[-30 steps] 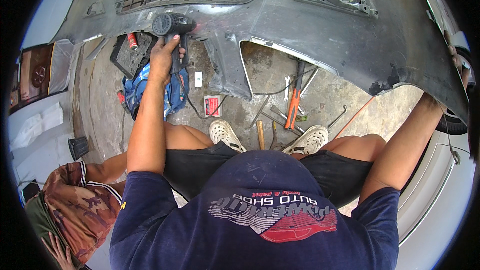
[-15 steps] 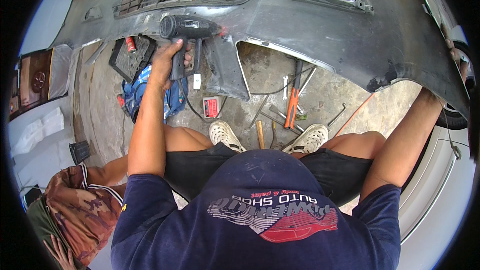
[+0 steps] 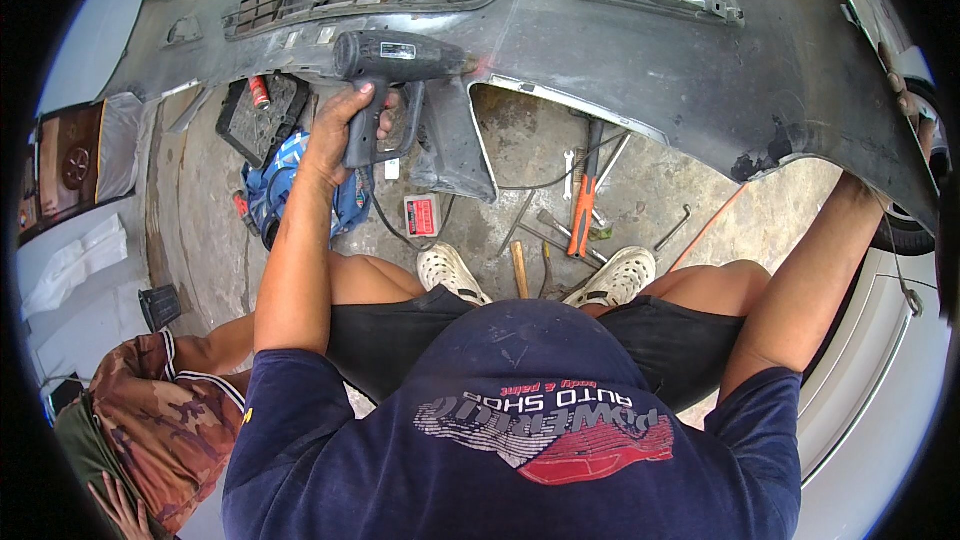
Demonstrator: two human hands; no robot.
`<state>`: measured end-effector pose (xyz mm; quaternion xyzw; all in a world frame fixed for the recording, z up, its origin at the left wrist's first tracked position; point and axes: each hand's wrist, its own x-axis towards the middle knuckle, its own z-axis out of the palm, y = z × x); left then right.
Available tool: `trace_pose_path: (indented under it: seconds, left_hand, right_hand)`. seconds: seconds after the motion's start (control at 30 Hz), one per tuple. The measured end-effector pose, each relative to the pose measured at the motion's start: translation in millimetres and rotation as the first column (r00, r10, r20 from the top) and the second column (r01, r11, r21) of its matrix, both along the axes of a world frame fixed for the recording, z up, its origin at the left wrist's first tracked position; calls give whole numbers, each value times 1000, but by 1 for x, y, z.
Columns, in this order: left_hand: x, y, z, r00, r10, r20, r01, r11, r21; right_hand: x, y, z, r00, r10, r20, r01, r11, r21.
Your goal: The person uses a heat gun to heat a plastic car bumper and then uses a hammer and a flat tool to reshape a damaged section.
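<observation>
Black heat gun (image 3: 400,55), clasped in left hand (image 3: 336,122), faces bumper (image 3: 640,70); heating appears underway, scuffed surface unfinished. Right hand (image 3: 896,83) grasps bumper edge.

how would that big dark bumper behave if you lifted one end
The bumper would probably flex, as its edges look thin. It's likely light for its size, a broad shell with openings. It may be softer where the heat gun points.
</observation>
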<state>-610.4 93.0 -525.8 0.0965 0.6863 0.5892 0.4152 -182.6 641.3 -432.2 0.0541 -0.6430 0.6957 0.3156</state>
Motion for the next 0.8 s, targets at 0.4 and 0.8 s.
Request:
trace_pose_path:
  seconds: [0.4, 0.8]
  left_hand:
    - [-2, -3, -7, 995, -85, 43, 81, 993, 89]
    - [0, -2, -4, 999, -44, 3, 44, 999, 27]
  right_hand:
    - [3, 8, -1, 1000, 8, 9, -8, 999, 48]
    - [3, 7, -2, 1000, 26, -2, -26, 999, 18]
